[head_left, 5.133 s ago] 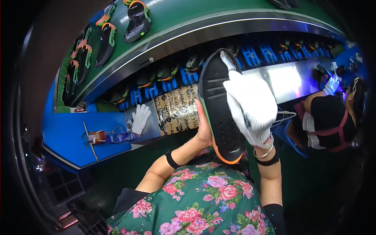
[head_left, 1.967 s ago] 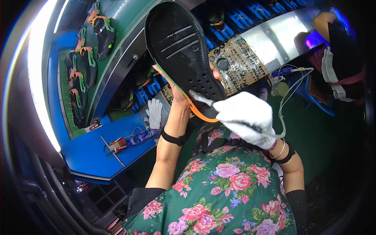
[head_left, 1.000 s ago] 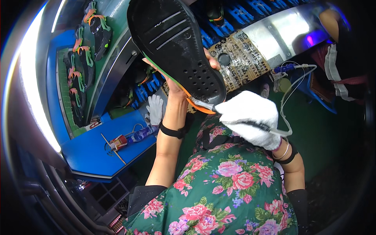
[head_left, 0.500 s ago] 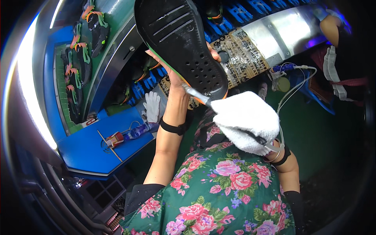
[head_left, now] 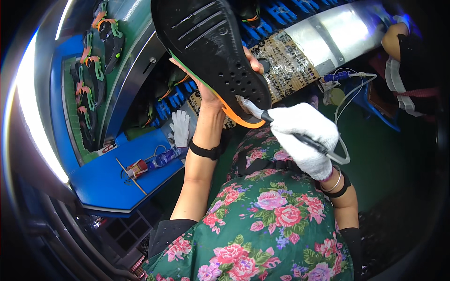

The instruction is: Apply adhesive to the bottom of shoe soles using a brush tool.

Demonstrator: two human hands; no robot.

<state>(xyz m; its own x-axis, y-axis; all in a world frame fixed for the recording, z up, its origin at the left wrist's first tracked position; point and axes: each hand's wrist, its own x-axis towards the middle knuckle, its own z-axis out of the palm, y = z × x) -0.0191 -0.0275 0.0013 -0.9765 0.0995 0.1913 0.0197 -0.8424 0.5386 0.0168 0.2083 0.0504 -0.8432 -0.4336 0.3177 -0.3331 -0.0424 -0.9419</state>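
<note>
My bare left hand (head_left: 207, 95) grips a large black shoe sole (head_left: 206, 51) from beneath, with fingertips curled over its right edge. Slots run across the top of the sole, small round holes dot its lower half, and orange and green trim shows along its side. In a white knitted glove, my right hand (head_left: 307, 136) is closed round the dark handle of a glue brush (head_left: 253, 108). The brush's bristles meet the sole's lower end, just below the holes. A clear hose (head_left: 344, 152) joins the rear of the handle.
Past the sole runs a conveyor with blue racks (head_left: 276, 18) and a taped cardboard patch (head_left: 288, 63). On the left, several dark shoe parts (head_left: 112, 42) lie on green. A blue shelf (head_left: 103, 180) bears a bottle (head_left: 164, 157); a white glove (head_left: 180, 129) lies nearby. Another person's arm (head_left: 393, 47) shows far right.
The brush has swung from the sole's left edge to its lower inner face, as my right hand moved slightly right. The sole has shifted a little left, exposing more orange trim.
</note>
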